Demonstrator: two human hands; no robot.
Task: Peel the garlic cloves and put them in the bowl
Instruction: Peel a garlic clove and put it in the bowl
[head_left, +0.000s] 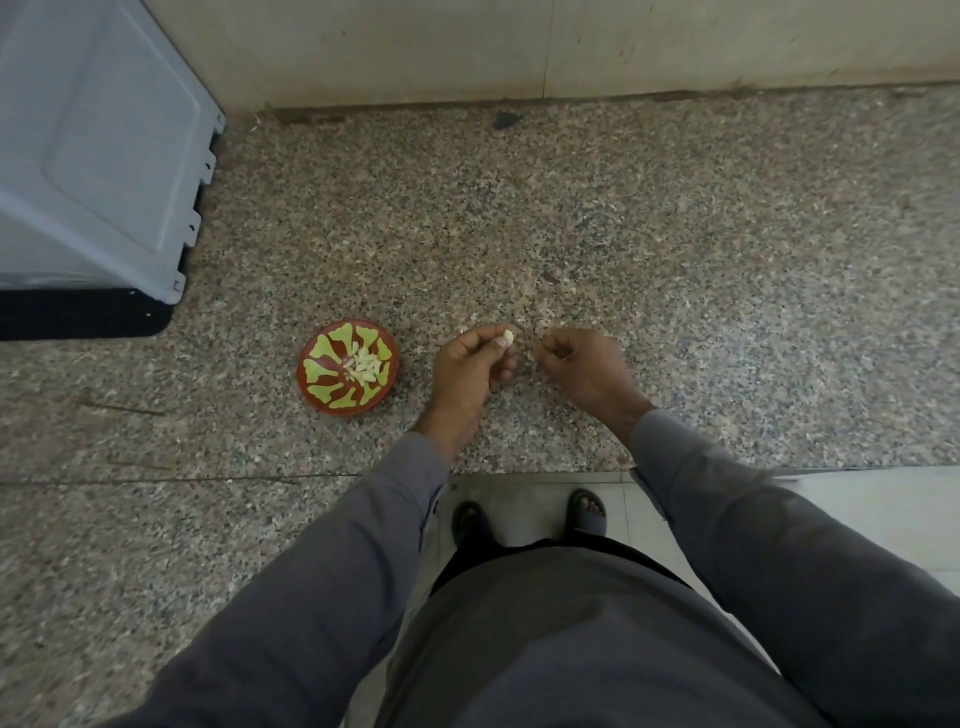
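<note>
The left hand (470, 364) is raised over the counter (675, 234), thumb and fingertips pinching a pale garlic clove (508, 337) at its upper edge; the remaining fingers curl loosely beneath the clove. The right hand (576, 361) sits just beside the left hand, on its right, fingers curled inward; it may hold a scrap of skin, but the view is too small to confirm, so its state cannot be told. Between and just beyond the two hands lie a few small pale bits (530, 356) on the speckled stone; whether they are skins or cloves is unclear. The bowl (347, 367), red with yellow-green markings, stands on the counter to the left of the left hand, near but apart from it; a heap of peeled cloves (363, 366) lies in its centre. Far to the left of the bowl and further from the person stands a grey appliance (98, 150) on a dark base; both forearms wear grey sleeves (332, 561).
</note>
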